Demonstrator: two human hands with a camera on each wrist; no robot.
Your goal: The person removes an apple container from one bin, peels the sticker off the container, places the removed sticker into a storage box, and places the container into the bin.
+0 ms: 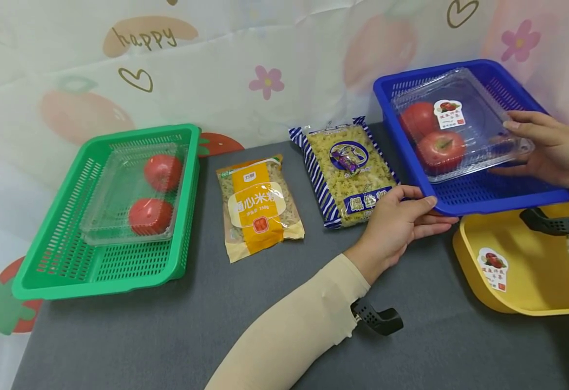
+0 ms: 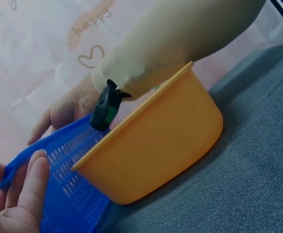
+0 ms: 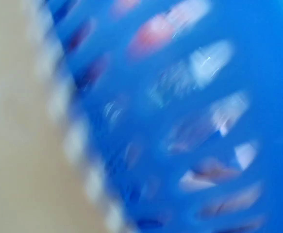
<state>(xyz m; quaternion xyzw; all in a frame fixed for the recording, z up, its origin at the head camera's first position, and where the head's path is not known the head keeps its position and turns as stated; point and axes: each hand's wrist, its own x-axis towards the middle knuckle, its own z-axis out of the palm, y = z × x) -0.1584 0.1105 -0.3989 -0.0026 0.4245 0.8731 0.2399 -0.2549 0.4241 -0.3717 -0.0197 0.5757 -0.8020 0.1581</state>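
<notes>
In the head view my left hand (image 1: 401, 222) grips the near left corner of a blue slotted basket (image 1: 503, 207), thumb over the rim and fingers below it. My right hand (image 1: 552, 143) pinches the right edge of a clear plastic box (image 1: 489, 116) inside that basket. Two red apples (image 1: 441, 153) show at the box's left side, under a lid with a white sticker (image 1: 450, 114). The left wrist view has the blue basket (image 2: 73, 155) tilted beside a yellow tub. Blue basket wall (image 3: 272, 63) fills much of the blurred right wrist view.
The yellow tub (image 1: 479, 287) with a sticker stands below the blue basket's near edge. A pasta bag with blue stripes (image 1: 347, 168) and an orange-labelled pasta bag (image 1: 260, 206) lie mid-table. On the left, a green basket (image 1: 182, 260) holds another clear box (image 1: 113, 189) with two red fruits.
</notes>
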